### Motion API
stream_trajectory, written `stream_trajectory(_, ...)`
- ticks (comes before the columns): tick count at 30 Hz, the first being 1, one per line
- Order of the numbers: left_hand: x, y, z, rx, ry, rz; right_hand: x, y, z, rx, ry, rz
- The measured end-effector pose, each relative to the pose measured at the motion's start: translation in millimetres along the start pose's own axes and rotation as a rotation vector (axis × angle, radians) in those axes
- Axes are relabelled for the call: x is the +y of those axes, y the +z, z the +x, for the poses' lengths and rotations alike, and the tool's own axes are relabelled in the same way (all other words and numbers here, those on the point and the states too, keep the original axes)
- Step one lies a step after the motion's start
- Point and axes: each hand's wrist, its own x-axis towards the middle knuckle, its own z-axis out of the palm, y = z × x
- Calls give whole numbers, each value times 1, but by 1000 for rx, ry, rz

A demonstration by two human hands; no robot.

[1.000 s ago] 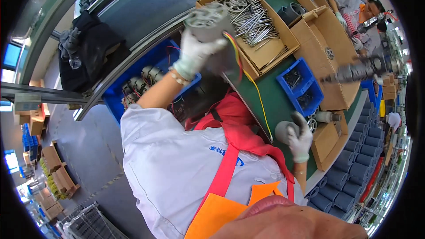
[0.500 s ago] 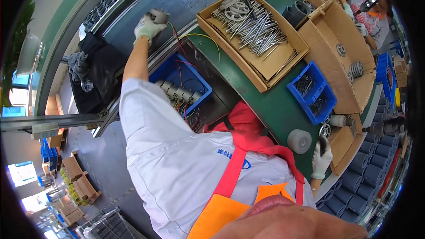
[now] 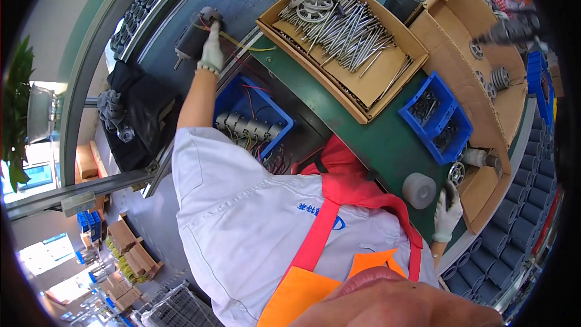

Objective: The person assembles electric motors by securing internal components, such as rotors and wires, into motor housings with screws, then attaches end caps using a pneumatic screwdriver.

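Observation:
At the upper left my gloved left hand (image 3: 212,54) reaches over the dark work surface. Its fingers grip one end of a dark cylindrical motor (image 3: 192,42), which lies on its side with its shaft toward the lower left. Red and yellow wires (image 3: 233,41) trail from the motor end by the fingers. On the right, my gloved right hand (image 3: 448,213) is open, low at the bench edge, with fingers apart. Just beyond its fingertips is a spoked metal disc (image 3: 457,174). Beside it stands a pale round roller-like piece (image 3: 419,191).
A cardboard tray (image 3: 315,63) holds many metal shafts. Nearby are a blue divided bin (image 3: 436,118) of small dark parts and a larger carton (image 3: 469,72) with discs. A blue crate (image 3: 281,124) of wired motors sits lower down. Grey cylinders (image 3: 514,230) are stacked at right.
The motor has gone from standing end-up in my left hand to lying on its side. My left hand has shifted to its wired end. The right hand's fingers have spread slightly.

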Motion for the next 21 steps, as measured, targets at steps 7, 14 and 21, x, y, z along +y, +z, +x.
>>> stream_trajectory(7, -23, 10, -103, -275, 56, 1095, -1, 2, 19, -60, -67, 27)
stream_trajectory(14, 74, 85, -62, -157, 300, 109, -3, 6, 8, -107, -98, -45)
stream_trajectory(21, 65, 101, 3, 123, 384, 484, 12, -1, -29, -18, -16, -55)
